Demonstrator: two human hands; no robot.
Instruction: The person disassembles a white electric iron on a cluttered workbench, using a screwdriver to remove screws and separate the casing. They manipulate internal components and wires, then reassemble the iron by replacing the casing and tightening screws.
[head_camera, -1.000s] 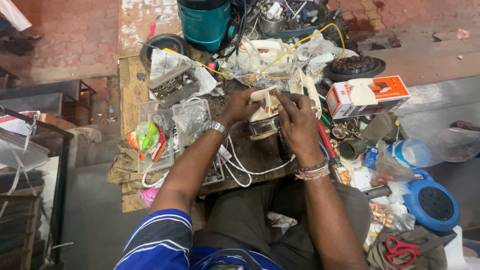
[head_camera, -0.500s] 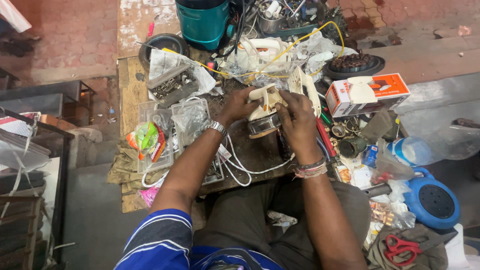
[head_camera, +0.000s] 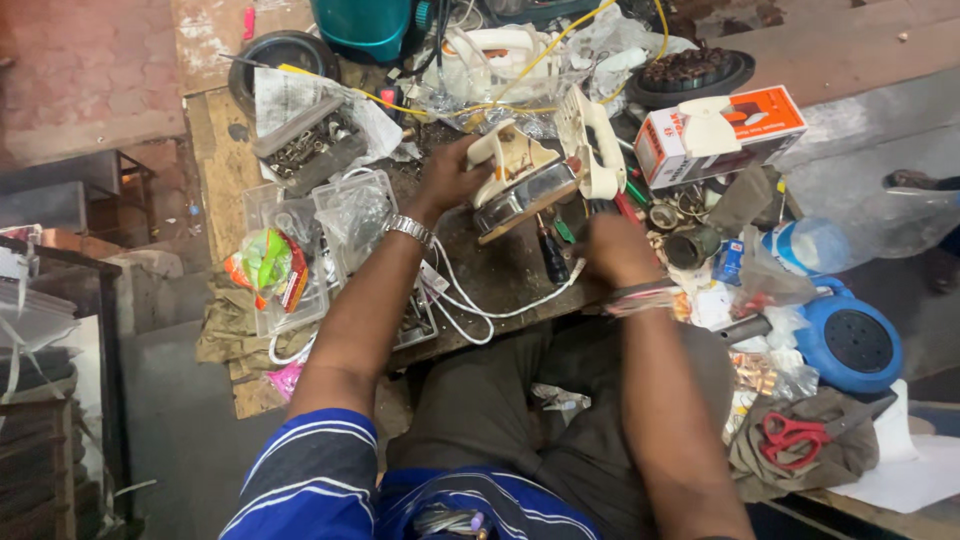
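On a cluttered wooden workbench (head_camera: 225, 170), my left hand (head_camera: 450, 175) grips a partly opened white electric iron (head_camera: 520, 185) by its rear end and holds it tilted, metal soleplate down. A wristwatch is on that wrist. The iron's loose white cover (head_camera: 595, 145) stands just right of it. My right hand (head_camera: 615, 250) rests low at the bench's front edge, off the iron, beside a black-handled screwdriver (head_camera: 550, 258). Its fingers are curled under and hidden. A white cord (head_camera: 480, 305) loops below the iron.
An orange and white box (head_camera: 745, 135) lies at the right, with a plastic bottle (head_camera: 850, 235), a blue round device (head_camera: 850, 340) and red-handled scissors (head_camera: 790, 435) below it. A tray of screws (head_camera: 310, 145), clear plastic boxes (head_camera: 300, 240) and a teal container (head_camera: 365, 25) sit to the left and back.
My right hand has let go of the iron and dropped toward the bench's front edge. My left hand alone now holds the iron, tilted more to the right.
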